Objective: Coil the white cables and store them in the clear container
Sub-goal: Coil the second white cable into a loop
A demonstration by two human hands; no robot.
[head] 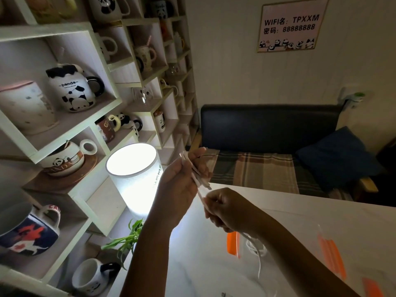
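My left hand (182,179) pinches a folded bundle of thin white cable (198,175) above the glossy white tabletop (192,264). My right hand (227,209) is closed around the strand trailing down. More cable lies beside the clear container (278,243) with orange clips, right of a glowing cylindrical lamp (134,174).

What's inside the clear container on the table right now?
Inside the clear container, white cable loops show beside the orange clip. The right hand and forearm cover the rest.
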